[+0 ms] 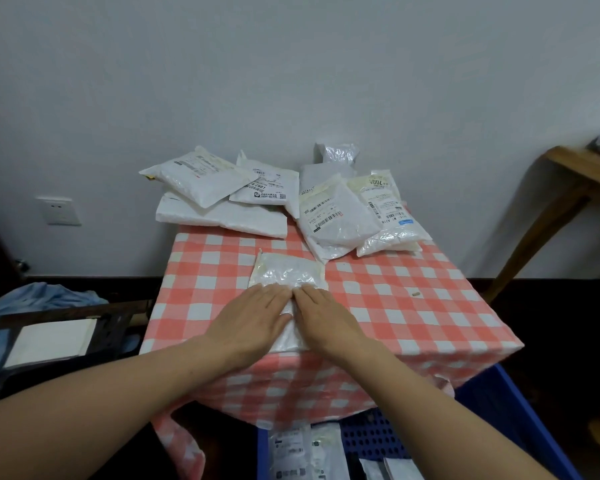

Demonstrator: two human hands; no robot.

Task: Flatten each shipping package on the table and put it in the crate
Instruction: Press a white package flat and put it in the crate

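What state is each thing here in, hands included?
front package, lying flat on the table, being pressed down.
left hand, flat with straight fingers, pressing on the front package.
right hand, flat beside it, pressing the same package.
back packages, heaped, puffy, untouched.
crate, on the floor below the table, already holds packages.

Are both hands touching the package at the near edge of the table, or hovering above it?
Touching. The head view shows the left hand and right hand lying flat, fingers straight, on the package, no gap visible.
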